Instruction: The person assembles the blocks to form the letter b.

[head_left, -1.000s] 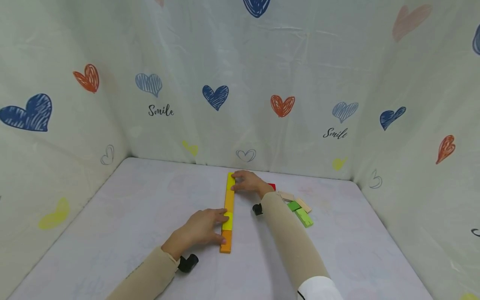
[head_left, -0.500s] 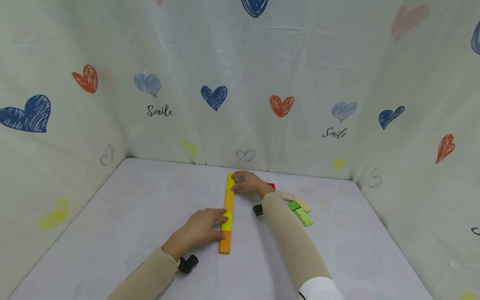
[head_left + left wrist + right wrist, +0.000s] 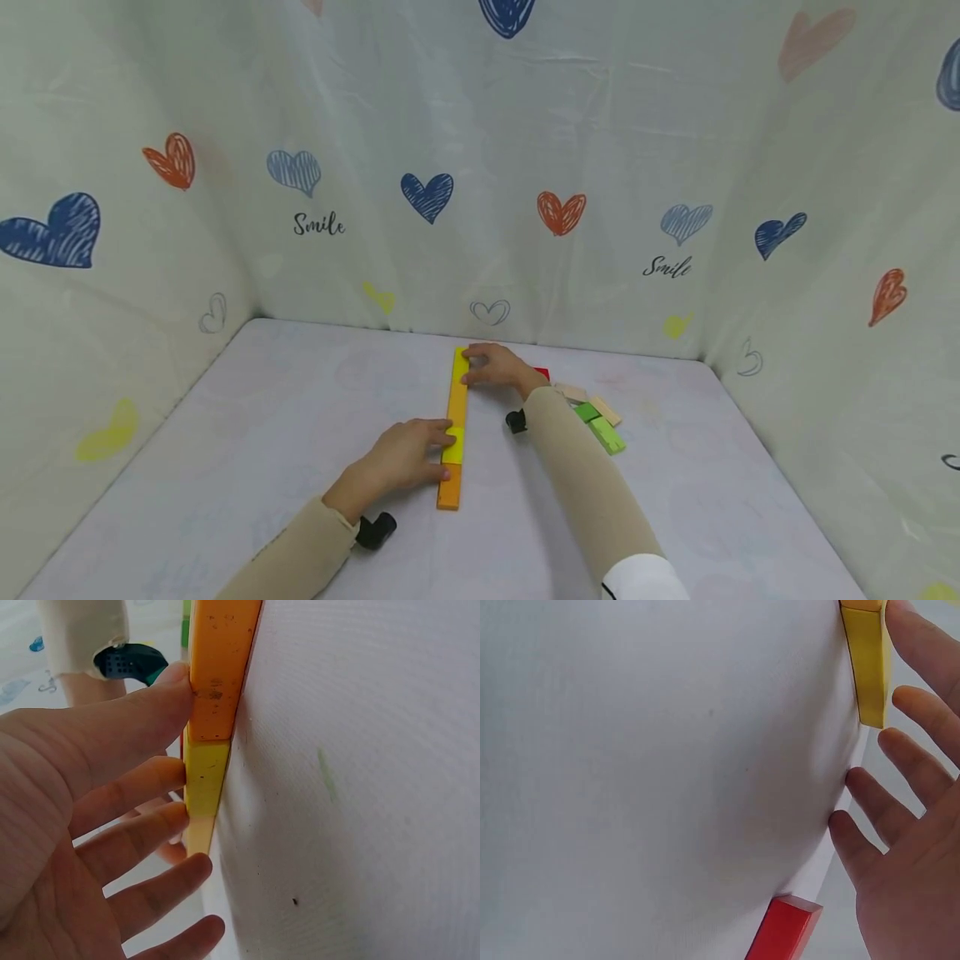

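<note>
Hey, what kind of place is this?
Probably an indoor recording booth: heart-printed sheeting borders three sides of a pale tabletop, coloured blocks lie on it, and small black wrist-worn devices are in view.

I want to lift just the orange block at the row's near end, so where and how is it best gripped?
Probably from above, pinching both long sides near the close end: the orange block is narrow that way and unobstructed on both sides there, while its far end adjoins a yellow block, with the left hand alongside.
</note>
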A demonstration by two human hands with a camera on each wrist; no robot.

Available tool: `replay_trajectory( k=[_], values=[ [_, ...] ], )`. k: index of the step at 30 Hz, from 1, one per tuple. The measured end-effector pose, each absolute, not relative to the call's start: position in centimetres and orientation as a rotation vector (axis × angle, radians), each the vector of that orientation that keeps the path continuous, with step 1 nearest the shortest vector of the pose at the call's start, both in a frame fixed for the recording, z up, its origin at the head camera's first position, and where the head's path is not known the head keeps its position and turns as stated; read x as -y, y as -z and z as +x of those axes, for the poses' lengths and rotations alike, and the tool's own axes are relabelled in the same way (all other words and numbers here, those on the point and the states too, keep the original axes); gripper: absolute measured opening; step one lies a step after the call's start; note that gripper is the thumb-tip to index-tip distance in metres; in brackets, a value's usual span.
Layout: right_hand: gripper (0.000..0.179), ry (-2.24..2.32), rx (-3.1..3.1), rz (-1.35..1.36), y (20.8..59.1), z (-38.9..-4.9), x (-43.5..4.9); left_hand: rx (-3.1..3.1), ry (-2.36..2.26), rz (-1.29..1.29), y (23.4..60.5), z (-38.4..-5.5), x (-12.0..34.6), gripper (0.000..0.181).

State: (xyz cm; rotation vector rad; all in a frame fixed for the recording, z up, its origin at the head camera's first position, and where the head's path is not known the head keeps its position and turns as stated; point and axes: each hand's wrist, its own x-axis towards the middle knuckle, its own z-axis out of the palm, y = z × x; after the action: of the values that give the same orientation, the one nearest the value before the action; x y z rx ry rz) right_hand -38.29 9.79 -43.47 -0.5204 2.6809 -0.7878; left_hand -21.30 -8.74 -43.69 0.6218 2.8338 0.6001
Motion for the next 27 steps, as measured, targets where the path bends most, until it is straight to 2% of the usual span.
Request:
replay_trajectory(
  k=[6, 17, 27],
  values=[
    [0.055, 0.753, -2.716, -0.555, 43.4, -38.4, -10.2, -2.828, -0.614, 0.611, 43.5, -21.2, 8.8, 0.048],
    [0.043, 0.85, -2.751, -0.526, 43.4, -37.6, -11.7, -2.802, -0.65, 0.581, 43.7, -20.8, 8.8, 0.048],
    [0.046, 0.849, -2.791, -0.56, 42.9, -37.0, -14.2, -2.821, -0.642, 0.567, 43.8, -20.9, 8.7, 0.048]
  ],
)
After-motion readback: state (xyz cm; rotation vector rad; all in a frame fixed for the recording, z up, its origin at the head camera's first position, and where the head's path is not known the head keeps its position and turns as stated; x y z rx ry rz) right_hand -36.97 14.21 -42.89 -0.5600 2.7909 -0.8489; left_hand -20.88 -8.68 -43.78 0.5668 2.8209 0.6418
